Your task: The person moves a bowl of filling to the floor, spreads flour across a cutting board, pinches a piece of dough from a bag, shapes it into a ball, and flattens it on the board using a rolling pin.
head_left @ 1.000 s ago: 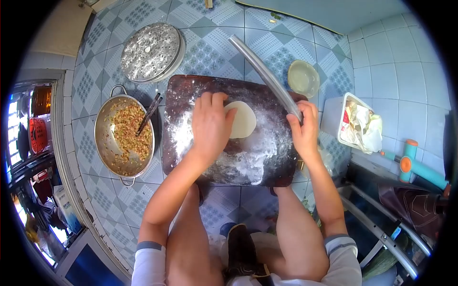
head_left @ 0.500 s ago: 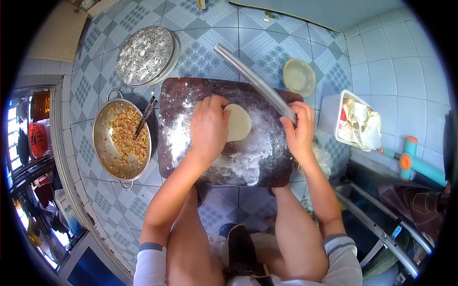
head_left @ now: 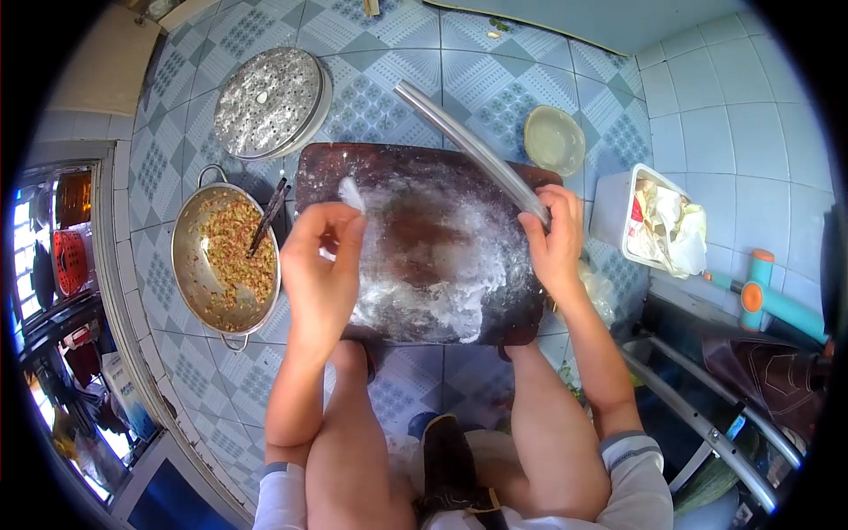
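My left hand (head_left: 325, 261) is raised over the left part of the floured wooden board (head_left: 424, 159). Its thumb and fingers are closed in a pinch, and a white edge of the thin dough wrapper (head_left: 351, 193) sticks out beyond them; my fingers hide most of it. At the board's right side, my right hand (head_left: 555, 238) grips the lower end of a long metal rolling pin (head_left: 473, 150). The pin slants up and left past the board's far edge. White flour lies over the board's dark surface.
A steel pan (head_left: 181, 274) of chopped filling (head_left: 234, 247) with dark chopsticks (head_left: 268, 216) stands left of the board. Behind are a floured perforated steamer tray (head_left: 268, 102) and a bowl (head_left: 555, 141). A white bin (head_left: 609, 212) and metal rails (head_left: 698, 424) are at right.
The round dough wrapper has left the middle of the board with my left hand, which moved left and toward me. My right hand and the rolling pin have hardly moved.
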A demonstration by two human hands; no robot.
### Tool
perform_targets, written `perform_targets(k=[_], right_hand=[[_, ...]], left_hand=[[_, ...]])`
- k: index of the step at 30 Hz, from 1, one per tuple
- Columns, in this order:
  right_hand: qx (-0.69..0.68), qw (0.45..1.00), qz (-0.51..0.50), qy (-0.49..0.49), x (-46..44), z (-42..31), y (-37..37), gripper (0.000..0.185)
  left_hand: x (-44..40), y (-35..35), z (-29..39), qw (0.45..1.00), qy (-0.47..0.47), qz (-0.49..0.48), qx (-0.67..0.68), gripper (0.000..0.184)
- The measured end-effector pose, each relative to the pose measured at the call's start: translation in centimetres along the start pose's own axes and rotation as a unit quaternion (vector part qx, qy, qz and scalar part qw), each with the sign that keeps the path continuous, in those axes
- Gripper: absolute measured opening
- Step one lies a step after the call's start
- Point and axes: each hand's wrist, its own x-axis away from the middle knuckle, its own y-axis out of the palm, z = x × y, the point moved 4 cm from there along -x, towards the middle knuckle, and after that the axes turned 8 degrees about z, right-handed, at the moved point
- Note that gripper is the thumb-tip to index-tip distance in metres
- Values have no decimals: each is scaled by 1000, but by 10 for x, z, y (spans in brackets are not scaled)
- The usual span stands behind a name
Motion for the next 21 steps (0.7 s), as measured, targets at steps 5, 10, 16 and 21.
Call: perform_targets(k=[5, 10, 16, 21], right_hand=[[16, 1000, 8, -12, 0, -1, 1, 34], [15, 1000, 8, -9, -1, -1, 1, 33], [20, 1000, 3, -8, -1, -2, 2, 34], [7, 1000, -9, -29, -1, -3, -4, 36]], left_hand=[[5, 24, 22, 994, 74, -27, -80, 6], [55, 76, 11, 952, 208, -170, -145, 58], [73, 90, -12, 900, 270, -238, -245, 95], [70, 70, -6, 894, 287, -262, -222, 87]])
